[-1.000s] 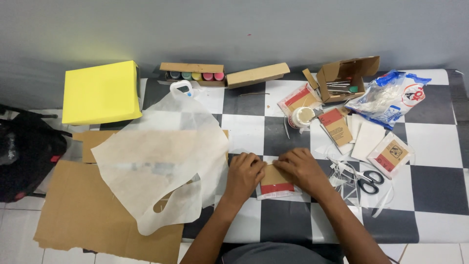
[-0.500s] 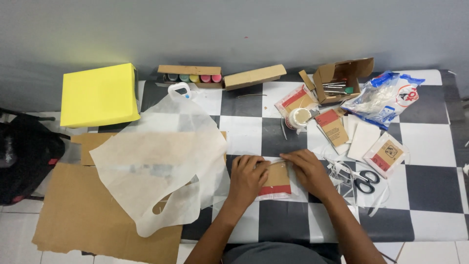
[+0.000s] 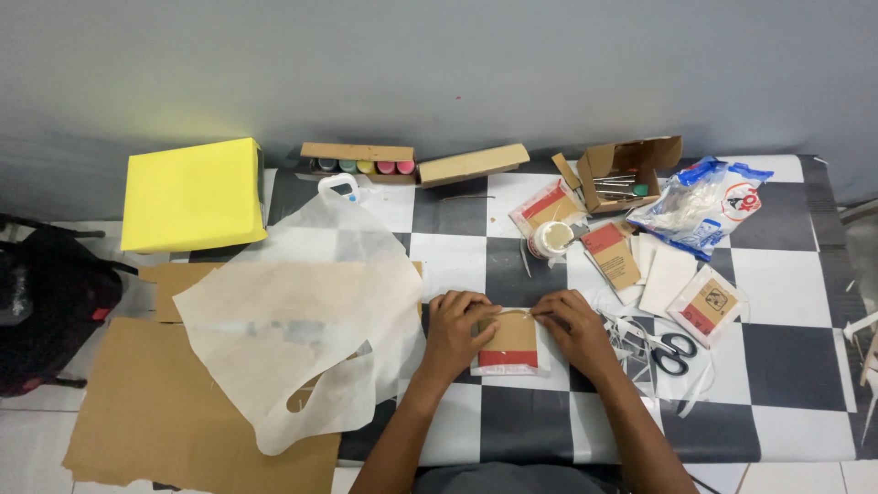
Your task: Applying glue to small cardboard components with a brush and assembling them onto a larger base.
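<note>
Both hands are resting on a small brown cardboard packet with a red band, sealed in clear plastic (image 3: 510,344), which is lying flat on the black-and-white checkered tabletop (image 3: 786,384). The left hand (image 3: 455,331) is lying with curled fingers (image 3: 476,303) over the packet's left edge, and the right hand (image 3: 572,327) is pinching with its fingertips (image 3: 540,314) at the packet's upper right corner; how firmly they are gripping cannot be told.

Just right of the right hand, black-handled scissors (image 3: 666,349) are lying among clear plastic strips. Beyond the fingertips, a roll of tape (image 3: 551,239) is sitting beside more brown packets with red bands (image 3: 613,255). Further out, an open brown cardboard box holding metal tools (image 3: 626,171) and a blue-and-clear plastic bag (image 3: 702,196) are lying near the wall.

Left of the left hand, a white translucent carrier bag (image 3: 302,311) is spreading over flat brown cardboard sheets (image 3: 165,402). Past it, a yellow square box (image 3: 192,194) and a long brown box of coloured pots (image 3: 358,161) are sitting by the wall.
</note>
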